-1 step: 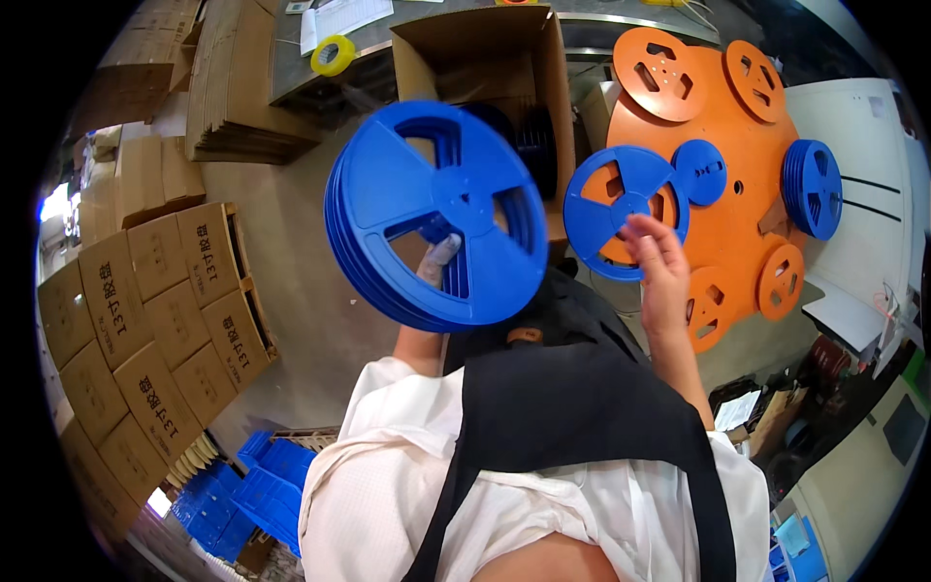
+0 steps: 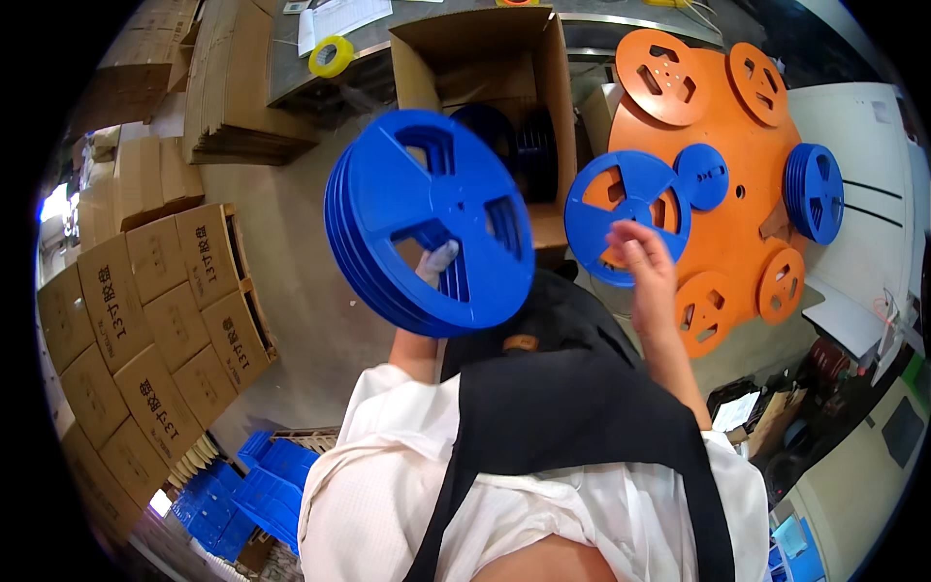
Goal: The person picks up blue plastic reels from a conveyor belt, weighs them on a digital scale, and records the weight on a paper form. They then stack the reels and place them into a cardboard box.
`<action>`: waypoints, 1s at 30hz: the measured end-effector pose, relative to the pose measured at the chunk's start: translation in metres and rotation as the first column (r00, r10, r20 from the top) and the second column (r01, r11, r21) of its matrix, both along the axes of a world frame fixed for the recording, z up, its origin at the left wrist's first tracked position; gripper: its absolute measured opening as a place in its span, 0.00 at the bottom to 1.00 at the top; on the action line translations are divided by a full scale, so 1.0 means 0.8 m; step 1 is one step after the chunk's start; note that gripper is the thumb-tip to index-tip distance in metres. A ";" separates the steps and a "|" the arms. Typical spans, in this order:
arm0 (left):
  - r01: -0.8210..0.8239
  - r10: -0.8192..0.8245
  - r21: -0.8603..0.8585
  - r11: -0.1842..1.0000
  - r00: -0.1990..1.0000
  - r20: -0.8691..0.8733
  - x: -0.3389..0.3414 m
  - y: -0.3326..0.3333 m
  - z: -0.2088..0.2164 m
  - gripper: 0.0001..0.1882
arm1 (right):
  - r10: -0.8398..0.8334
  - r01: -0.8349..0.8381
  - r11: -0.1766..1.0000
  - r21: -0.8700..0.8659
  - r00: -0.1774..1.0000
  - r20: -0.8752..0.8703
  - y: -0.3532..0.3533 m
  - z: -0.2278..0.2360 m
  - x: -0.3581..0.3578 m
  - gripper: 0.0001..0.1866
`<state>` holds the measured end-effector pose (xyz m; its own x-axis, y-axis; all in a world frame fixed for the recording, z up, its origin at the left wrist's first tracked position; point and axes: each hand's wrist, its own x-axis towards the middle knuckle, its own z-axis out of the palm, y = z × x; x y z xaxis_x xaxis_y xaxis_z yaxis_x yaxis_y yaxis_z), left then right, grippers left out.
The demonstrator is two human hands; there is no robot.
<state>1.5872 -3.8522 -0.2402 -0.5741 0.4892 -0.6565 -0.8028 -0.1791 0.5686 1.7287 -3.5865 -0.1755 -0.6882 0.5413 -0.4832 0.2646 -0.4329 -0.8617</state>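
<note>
My left hand (image 2: 438, 262) grips a stack of several large blue plastic reels (image 2: 412, 199), with its fingers reaching through a cutout in the front reel. The stack is held tilted, near the open cardboard box (image 2: 567, 87). My right hand (image 2: 648, 254) is raised with curved fingers apart and nothing in them. It is in front of a single blue reel (image 2: 603, 218) on the orange round table (image 2: 747, 242); whether it touches that reel cannot be told. Dark reels (image 2: 535, 145) stand inside the box.
Orange discs (image 2: 662, 78) ring the orange table, with a small blue disc (image 2: 700, 177) and a blue reel stack (image 2: 815, 194). Yellow tape (image 2: 331, 57) lies on the grey bench. Stacked cartons (image 2: 160, 339), flattened cardboard (image 2: 228, 87) and blue bins (image 2: 281, 485) are at the left.
The reel stack in my left hand has turned and shifted slightly left. My right hand has moved a little left, across the front of the single blue reel.
</note>
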 end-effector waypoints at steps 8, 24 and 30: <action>0.006 0.063 -0.532 0.847 0.992 0.111 -0.040 -0.049 -0.251 0.28 | 0.379 -0.297 0.890 -0.346 0.904 0.199 -0.093 -0.349 -0.174 0.16; 0.047 0.180 -0.616 0.787 0.937 0.301 -0.025 -0.061 -0.329 0.25 | 0.708 -0.842 0.540 -0.011 0.447 0.546 -0.165 -0.708 -0.503 0.33; 0.005 0.175 -0.578 0.816 0.951 0.255 -0.035 -0.047 -0.320 0.24 | 0.449 -0.581 0.633 0.512 0.814 0.367 -0.128 -0.652 -0.412 0.15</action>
<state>1.5589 -3.8894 -0.4963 -0.3411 -0.0627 -0.9379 -0.9400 0.0266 0.3401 1.3994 -3.6889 -0.6973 -0.8732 0.3379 -0.3512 0.4691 0.3874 -0.7936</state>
